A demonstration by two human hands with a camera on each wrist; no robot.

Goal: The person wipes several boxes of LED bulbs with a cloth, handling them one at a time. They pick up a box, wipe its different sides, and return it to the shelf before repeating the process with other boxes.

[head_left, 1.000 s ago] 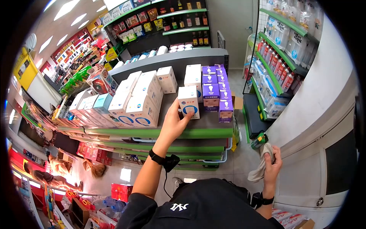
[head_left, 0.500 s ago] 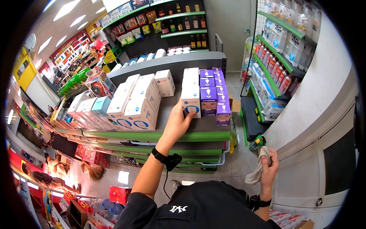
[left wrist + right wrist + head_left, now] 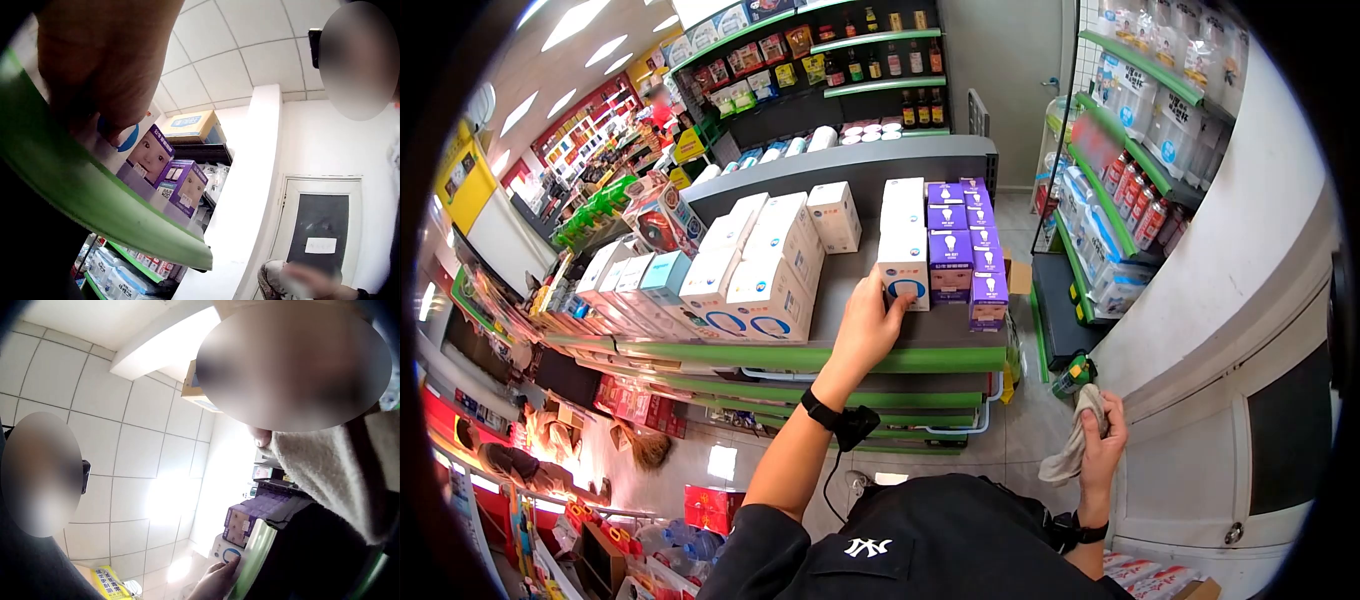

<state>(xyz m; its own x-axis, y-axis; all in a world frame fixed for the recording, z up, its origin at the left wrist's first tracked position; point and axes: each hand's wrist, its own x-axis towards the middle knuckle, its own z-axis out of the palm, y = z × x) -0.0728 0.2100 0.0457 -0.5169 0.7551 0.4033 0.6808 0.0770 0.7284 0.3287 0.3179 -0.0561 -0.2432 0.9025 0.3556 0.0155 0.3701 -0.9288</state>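
Note:
On the shelf top in the head view, my left hand [image 3: 868, 325] grips the front white box [image 3: 903, 268], thumb on its front and fingers along its left side. That box is the front one of a short white row, beside rows of purple bulb boxes [image 3: 951, 262]. The left wrist view shows the hand [image 3: 106, 62] against the white box, partly in shadow, with purple boxes [image 3: 152, 156] beyond. Low on the right, my right hand [image 3: 1104, 445] holds a crumpled pale cloth [image 3: 1068, 453], also visible in the right wrist view as fuzzy fabric [image 3: 325, 475].
Left on the same shelf stand more white boxes [image 3: 768, 290] and a light blue box [image 3: 666, 277]. A green edge strip [image 3: 880, 360] runs along the front. On the right are a wall shelf with red cans [image 3: 1137, 205], a green can [image 3: 1076, 375] and a white door [image 3: 1190, 470].
The gripped white box has moved back against the white box behind it since a second ago, with my left hand still on it. My right hand still holds the cloth.

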